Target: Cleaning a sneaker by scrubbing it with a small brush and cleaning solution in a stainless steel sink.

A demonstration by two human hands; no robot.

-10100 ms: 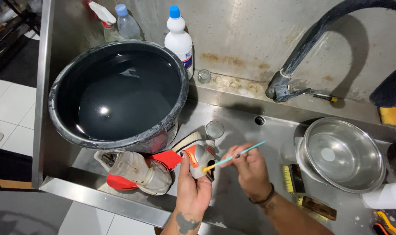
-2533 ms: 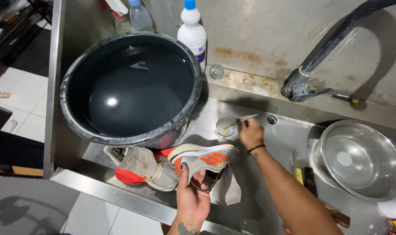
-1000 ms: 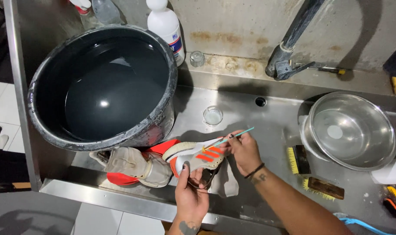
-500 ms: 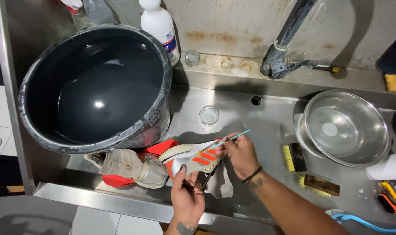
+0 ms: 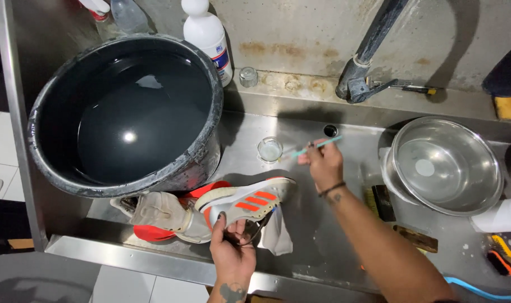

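Note:
My left hand (image 5: 233, 251) grips a white sneaker with orange stripes (image 5: 247, 203) by its opening, holding it on its side over the steel sink floor. My right hand (image 5: 323, 164) holds a thin teal toothbrush (image 5: 311, 147), its head reaching toward a small clear glass cup (image 5: 270, 149) on the sink floor. A second, dirty white and red sneaker (image 5: 163, 216) lies to the left of the held one, against the bucket.
A large black bucket of water (image 5: 129, 112) fills the sink's left side. A white bottle (image 5: 206, 31) and the tap (image 5: 362, 73) stand behind. A steel bowl (image 5: 443, 165) sits at the right, with scrub brushes (image 5: 382, 202) beside it.
My right hand has lifted the toothbrush off the sneaker and moved it up toward the small glass cup. The left hand keeps its hold on the sneaker.

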